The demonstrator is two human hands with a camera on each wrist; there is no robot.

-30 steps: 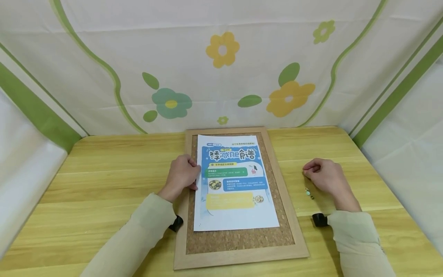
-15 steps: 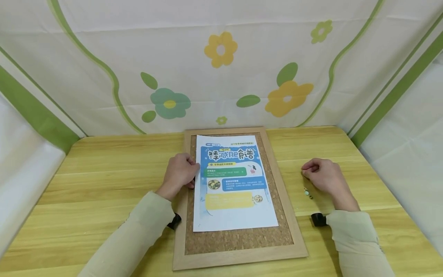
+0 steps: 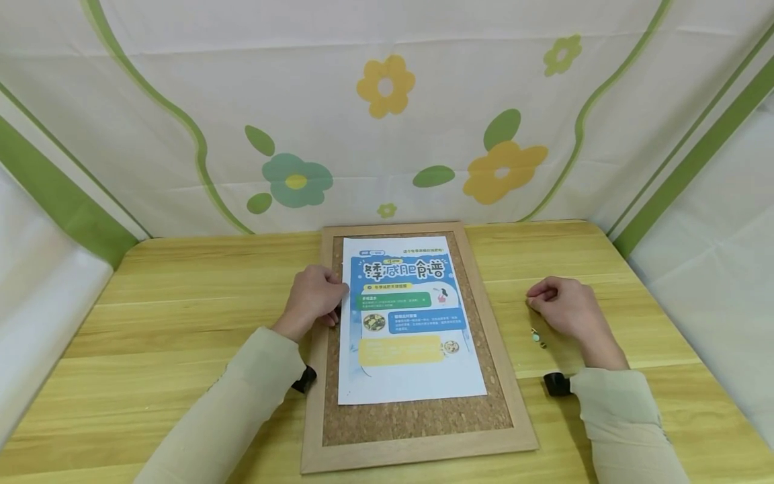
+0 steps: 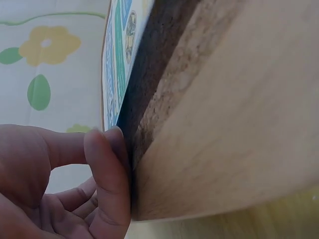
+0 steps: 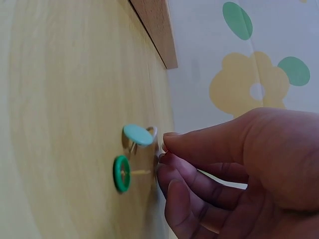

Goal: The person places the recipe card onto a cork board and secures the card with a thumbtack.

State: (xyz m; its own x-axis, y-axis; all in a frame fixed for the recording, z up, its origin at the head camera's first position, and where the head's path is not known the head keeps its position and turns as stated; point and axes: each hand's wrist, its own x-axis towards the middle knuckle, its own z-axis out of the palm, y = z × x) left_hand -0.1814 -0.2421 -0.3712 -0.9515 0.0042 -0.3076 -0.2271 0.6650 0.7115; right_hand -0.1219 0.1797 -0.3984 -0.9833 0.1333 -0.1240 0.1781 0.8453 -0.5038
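A printed sheet of paper (image 3: 411, 376) with blue, green and yellow blocks lies on a wood-framed corkboard (image 3: 423, 420). At its left edge my left hand (image 3: 314, 296) pinches the paper between thumb and fingers, beside the frame. The left wrist view shows the paper edge (image 4: 130, 82) raised a little off the cork. Right of the board, my right hand (image 3: 568, 306) hovers low over the table, thumb and fingertips together on a small pale thumbtack (image 5: 164, 147), mostly hidden. Close to those fingertips, a teal thumbtack (image 5: 138, 134) and a green thumbtack (image 5: 120, 173) lie on the table, with a whitish one behind.
The wooden table (image 3: 181, 336) reaches back to a white curtain (image 3: 387, 154) printed with flowers. White curtain panels with green stripes close off both sides. A black wrist strap (image 3: 557, 384) sits at the right sleeve.
My left hand shifts very slightly up along the paper's left edge. The right hand, paper and board hold their places; the whole view drifts slightly.
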